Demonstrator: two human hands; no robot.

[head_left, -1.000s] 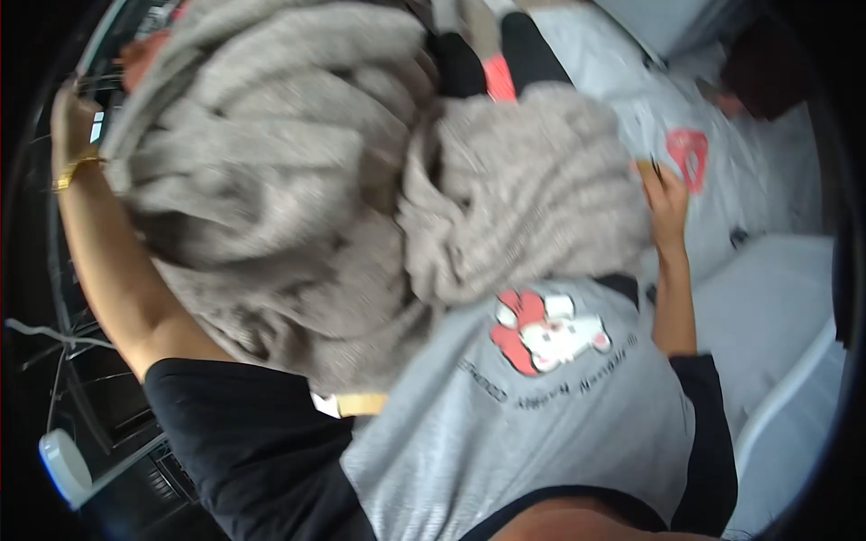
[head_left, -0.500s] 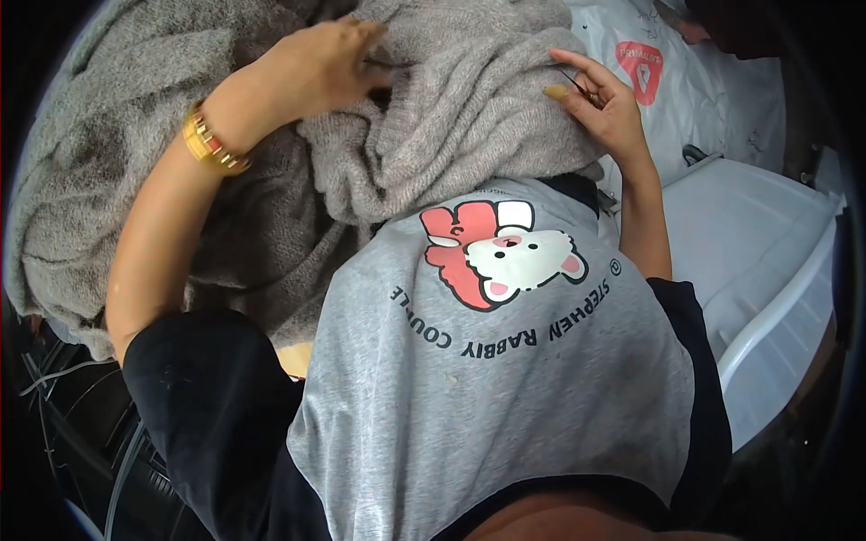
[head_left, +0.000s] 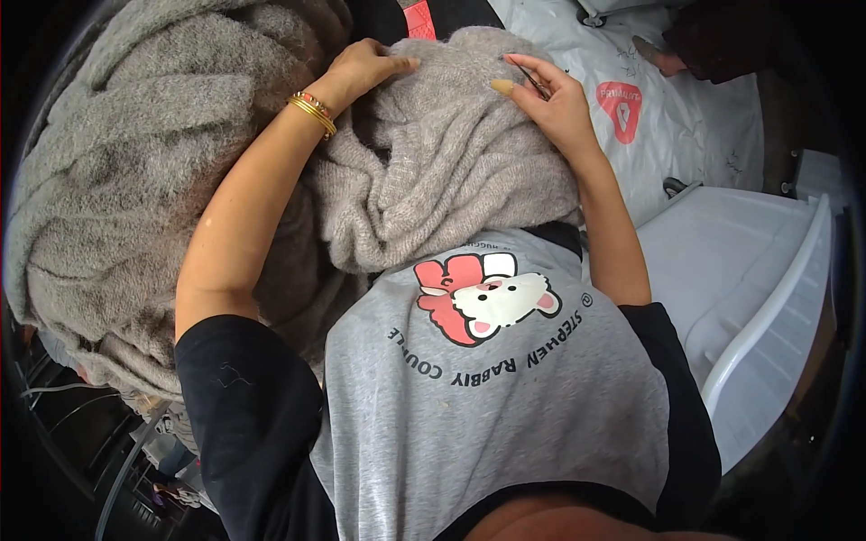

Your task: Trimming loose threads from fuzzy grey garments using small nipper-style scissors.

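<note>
A grey-beige knit garment [head_left: 442,153] lies bunched across my lap in thick folds. At its upper left edge my left hand [head_left: 361,68] is closed on the knit, thumb stretched over the top, other fingers mostly hidden. My right hand [head_left: 557,101] is over the garment's upper right side and holds a slim dark pointed tool [head_left: 534,81] between thumb and fingers; its exact kind is too small to make out. A tan covering [head_left: 502,87] sits on that thumb's tip.
A large heap of similar grey knitwear [head_left: 135,171] rises on my left. To the right are a white plastic bag [head_left: 686,135] with a red mark and a white plastic bin [head_left: 731,261]. A red strip [head_left: 419,18] shows beyond the garment. Metal bars stand at lower left.
My left hand has come down from above the garment onto its upper edge. My right hand has shifted left with the dark tool. The view has shifted, showing the red strip.
</note>
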